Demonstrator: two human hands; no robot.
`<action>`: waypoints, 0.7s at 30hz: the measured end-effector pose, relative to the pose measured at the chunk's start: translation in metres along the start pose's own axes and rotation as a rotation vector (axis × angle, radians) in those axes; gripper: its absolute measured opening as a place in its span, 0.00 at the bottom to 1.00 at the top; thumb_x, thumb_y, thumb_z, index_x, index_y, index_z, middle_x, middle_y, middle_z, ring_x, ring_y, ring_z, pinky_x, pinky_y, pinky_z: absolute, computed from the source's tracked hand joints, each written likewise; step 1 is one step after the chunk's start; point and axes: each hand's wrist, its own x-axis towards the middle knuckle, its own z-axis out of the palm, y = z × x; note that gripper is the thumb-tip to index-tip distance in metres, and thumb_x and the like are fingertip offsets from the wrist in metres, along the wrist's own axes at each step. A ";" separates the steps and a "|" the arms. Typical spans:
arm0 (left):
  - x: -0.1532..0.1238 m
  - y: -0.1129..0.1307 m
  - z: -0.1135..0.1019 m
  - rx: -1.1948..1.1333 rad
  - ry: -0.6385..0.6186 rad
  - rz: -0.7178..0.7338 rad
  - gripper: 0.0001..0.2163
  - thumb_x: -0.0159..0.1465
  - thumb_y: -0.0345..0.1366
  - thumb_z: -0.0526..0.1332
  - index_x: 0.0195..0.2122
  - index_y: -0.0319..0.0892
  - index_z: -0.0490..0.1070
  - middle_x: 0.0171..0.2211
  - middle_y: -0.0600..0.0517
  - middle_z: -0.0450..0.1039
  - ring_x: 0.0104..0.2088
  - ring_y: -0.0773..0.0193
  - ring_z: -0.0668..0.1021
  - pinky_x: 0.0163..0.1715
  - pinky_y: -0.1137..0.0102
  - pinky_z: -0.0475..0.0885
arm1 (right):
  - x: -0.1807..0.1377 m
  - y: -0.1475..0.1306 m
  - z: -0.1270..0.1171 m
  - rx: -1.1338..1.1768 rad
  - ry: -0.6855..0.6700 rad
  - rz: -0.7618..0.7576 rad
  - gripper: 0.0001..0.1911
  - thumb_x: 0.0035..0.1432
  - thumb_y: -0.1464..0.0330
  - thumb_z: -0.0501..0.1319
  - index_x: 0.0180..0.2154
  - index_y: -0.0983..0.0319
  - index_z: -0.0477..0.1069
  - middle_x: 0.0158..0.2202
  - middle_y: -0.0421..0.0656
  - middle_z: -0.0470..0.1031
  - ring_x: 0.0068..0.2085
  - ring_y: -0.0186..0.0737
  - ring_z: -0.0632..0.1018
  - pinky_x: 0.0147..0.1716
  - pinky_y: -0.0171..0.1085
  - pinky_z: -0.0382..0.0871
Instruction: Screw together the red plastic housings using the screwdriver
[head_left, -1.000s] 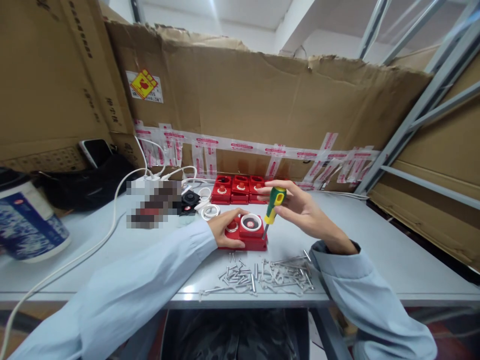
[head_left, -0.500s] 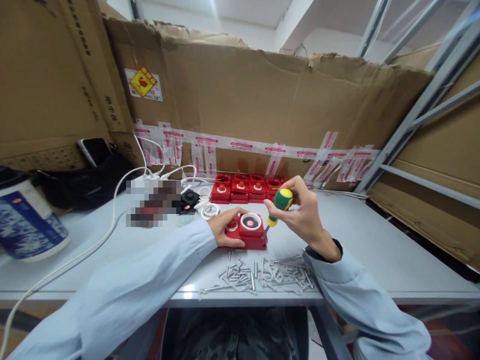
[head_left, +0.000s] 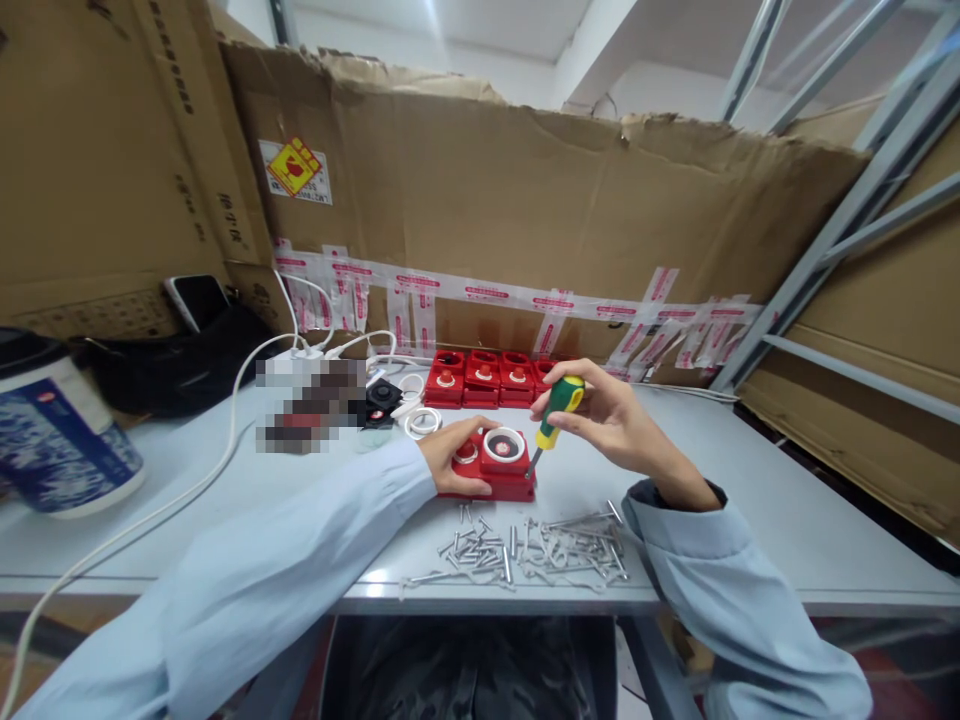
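Note:
A red box-shaped device (head_left: pixel 517 489) with a white ring around a dark round part (head_left: pixel 503 447) lies on the table in front of me. My left hand (head_left: pixel 459 458) is closed around its left side, thumb along the near edge and fingers over the far edge. Between the fingers of my right hand (head_left: pixel 592 410) is a screwdriver (head_left: pixel 559 410) with a green and yellow handle. It leans to the right, and its tip meets the device's right corner. Whether a screw head sits under the tip is too small to tell.
Loose screws (head_left: pixel 480 545) and metal pins lie near the table's front edge. Several similar red housings (head_left: pixel 484 380) stand in a row at the back. White rings (head_left: pixel 422 424), black parts (head_left: pixel 382 395), white cables and a blue-white cup (head_left: pixel 64 430) are to the left. Cardboard (head_left: pixel 480 190) walls the back.
My right hand has turned about the screwdriver handle, its wrist and forearm shifting right. The screwdriver tip stays at the device's corner. My left hand keeps its hold, and the view has shifted slightly.

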 end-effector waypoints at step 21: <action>-0.006 -0.015 -0.010 -0.016 -0.053 -0.095 0.38 0.47 0.50 0.66 0.57 0.43 0.54 0.47 0.47 0.70 0.44 0.53 0.75 0.46 0.64 0.68 | 0.002 0.005 0.006 -0.270 0.268 0.045 0.18 0.53 0.62 0.62 0.45 0.59 0.62 0.31 0.39 0.71 0.32 0.36 0.77 0.31 0.35 0.74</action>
